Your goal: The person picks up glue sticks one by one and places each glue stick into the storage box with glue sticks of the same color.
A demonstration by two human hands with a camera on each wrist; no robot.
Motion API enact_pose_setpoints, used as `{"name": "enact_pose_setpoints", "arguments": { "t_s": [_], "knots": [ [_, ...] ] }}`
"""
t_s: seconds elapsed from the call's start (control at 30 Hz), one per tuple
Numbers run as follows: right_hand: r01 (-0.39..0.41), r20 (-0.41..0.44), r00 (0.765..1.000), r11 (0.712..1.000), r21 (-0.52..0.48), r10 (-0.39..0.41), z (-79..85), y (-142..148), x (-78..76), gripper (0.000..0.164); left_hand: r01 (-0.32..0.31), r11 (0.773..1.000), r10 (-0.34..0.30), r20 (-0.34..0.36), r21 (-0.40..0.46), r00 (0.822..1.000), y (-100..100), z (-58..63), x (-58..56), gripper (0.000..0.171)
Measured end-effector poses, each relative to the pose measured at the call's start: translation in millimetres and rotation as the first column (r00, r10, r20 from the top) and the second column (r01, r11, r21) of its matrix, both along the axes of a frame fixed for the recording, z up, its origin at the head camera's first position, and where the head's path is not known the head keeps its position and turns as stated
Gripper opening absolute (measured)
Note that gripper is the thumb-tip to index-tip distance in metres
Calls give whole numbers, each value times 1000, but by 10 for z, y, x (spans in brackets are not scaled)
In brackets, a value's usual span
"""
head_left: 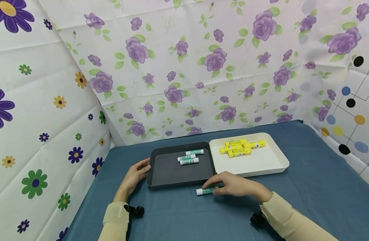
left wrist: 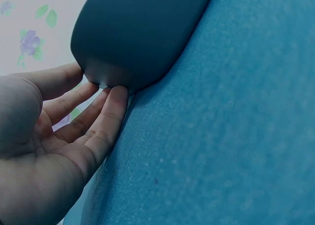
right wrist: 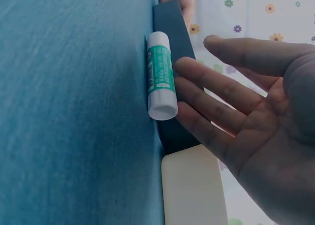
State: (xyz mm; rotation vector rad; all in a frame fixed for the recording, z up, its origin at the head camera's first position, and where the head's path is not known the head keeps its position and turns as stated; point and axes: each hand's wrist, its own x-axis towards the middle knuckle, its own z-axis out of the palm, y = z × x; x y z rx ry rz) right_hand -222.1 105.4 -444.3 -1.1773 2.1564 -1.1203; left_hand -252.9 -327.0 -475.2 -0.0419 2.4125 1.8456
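Note:
Between the arms, a white glue stick (head_left: 204, 191) with a green label lies on the table in front of the dark grey tray (head_left: 164, 172). My right hand (head_left: 235, 185) is over it with thumb and fingers apart. In the right wrist view, extended fingertips (right wrist: 186, 63) are right at the glue stick (right wrist: 161, 72); whether they touch it is hard to tell. My left hand (head_left: 135, 177) rests its fingertips against the grey tray's left end, also seen in the left wrist view. Three similar green-labelled glue sticks (head_left: 189, 161) lie inside that tray.
A white tray (head_left: 262, 164) stands against the grey tray's right side and bears several yellow tubes (head_left: 240, 152). Blue cloth (head_left: 178, 214) covers the table. Flower-patterned sheets (head_left: 184, 83) hang behind and at the left, and a dotted sheet (head_left: 353, 110) at the right.

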Motion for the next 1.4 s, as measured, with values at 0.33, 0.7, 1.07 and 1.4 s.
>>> {"name": "enact_pose_setpoints", "arguments": {
  "t_s": [0.33, 0.7, 1.07, 1.4],
  "knots": [
    [21, -62, 998, 998, 67, -17, -66, -43, 0, 35, -16, 1000, 16, 12, -5, 1000, 7, -2, -11, 52],
    [53, -149, 988, 994, 99, -38, -101, -113, 31, 37, -10, 1000, 10, 9, -4, 1000, -1, -14, -27, 54],
    [71, -168, 984, 992, 105, -53, -109, -147, 57, 36, -11, 1000, 11, 12, -10, 1000, -2, -15, -22, 54],
    [73, -122, 991, 994, 87, -62, -93, -149, 57, 36, -17, 1000, 17, 16, -10, 1000, 11, 5, -1, 54]
  ]
}}
